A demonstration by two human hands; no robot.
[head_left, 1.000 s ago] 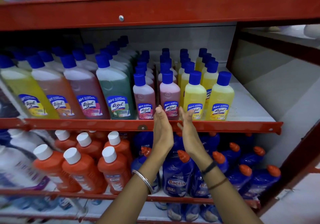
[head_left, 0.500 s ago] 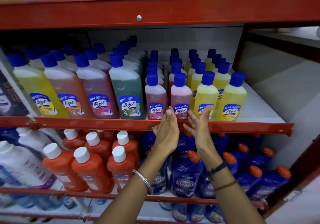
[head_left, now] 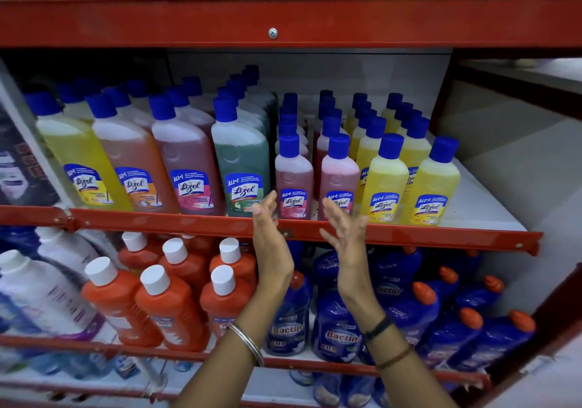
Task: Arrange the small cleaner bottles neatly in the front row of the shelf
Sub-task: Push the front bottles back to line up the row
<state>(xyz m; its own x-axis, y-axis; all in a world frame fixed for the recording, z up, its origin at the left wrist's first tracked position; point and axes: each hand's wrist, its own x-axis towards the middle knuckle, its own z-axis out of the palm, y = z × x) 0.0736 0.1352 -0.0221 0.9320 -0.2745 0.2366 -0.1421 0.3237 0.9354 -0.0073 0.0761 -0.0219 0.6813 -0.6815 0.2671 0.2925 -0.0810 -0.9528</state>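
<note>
Small blue-capped cleaner bottles stand at the front of the middle shelf: two pink ones and two yellow ones, with more rows behind. My left hand is raised, palm turned right, fingertips just left of the first pink bottle. My right hand is raised opposite it, fingers spread, in front of the second pink bottle's base. Neither hand holds anything; both hover at the red shelf lip.
Large cleaner bottles in yellow, orange, pink and green fill the shelf's left part. Bare white shelf lies right of the yellow bottles. Below stand orange bottles with white caps and dark blue bottles.
Both hands have drifted apart and left relative to the bottles; the left now sits beside the first pink bottle. The camera view has shifted, so the shelf appears further right.
</note>
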